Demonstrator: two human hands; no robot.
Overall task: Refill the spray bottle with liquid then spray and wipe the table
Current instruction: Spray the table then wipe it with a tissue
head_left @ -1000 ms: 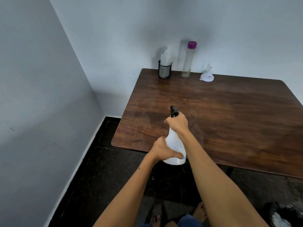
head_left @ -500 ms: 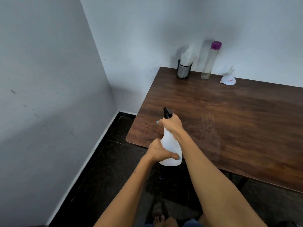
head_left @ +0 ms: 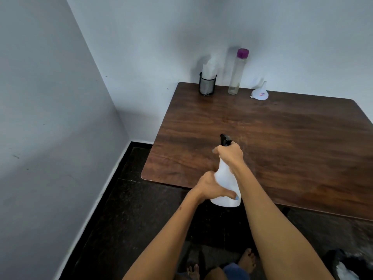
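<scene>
Head view, the only one we have, looks down on our two bare arms reaching from the bottom of the frame toward a dark wooden desk (head_left: 282,150) that fills the right half of the picture. We hold a white spray bottle (head_left: 227,178) just below the centre of the frame, over the near left edge of the desk, upright with a slight tilt. Our left hand (head_left: 212,187) makes the lower grip: its fingers curl round the wide bottom of the bottle from the left, with one fingertip showing at the front near the base. Our right hand (head_left: 231,153) makes the upper grip, clamped round the neck of the bottle directly above the left hand. The black spray head (head_left: 224,140) sticks out above the right hand and points away from us over the desk. So the bottle's white body lies between the two grips, and neither hand is loose.

At the far edge of the desk, in the upper middle of the frame, stands a black mesh cup (head_left: 207,85) with white tissue (head_left: 210,67) in it. Just to its right stands a tall clear bottle with a purple cap (head_left: 237,73), and further right a white funnel (head_left: 260,93) lies on the desk. All three are well apart from our hands. Pale walls meet in a corner at the left, above a dark floor (head_left: 129,215).
</scene>
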